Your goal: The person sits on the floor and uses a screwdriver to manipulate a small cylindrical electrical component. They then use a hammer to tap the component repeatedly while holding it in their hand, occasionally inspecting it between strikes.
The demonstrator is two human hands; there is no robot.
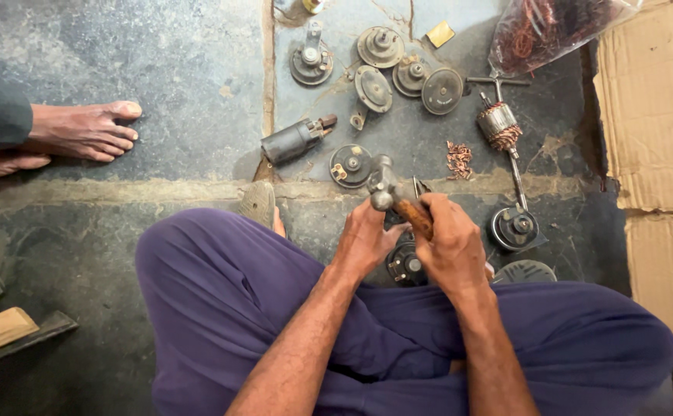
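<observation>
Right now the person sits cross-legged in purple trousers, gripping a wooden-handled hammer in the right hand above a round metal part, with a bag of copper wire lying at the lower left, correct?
Not quite: the bag of copper wire lies at the upper right, beside the cardboard, as the head view shows. The rest holds: the right hand grips the hammer above the round metal part.

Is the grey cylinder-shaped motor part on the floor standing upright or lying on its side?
Lying on its side: the grey cylinder part rests lengthwise on the stone floor, its end pointing right.
</observation>
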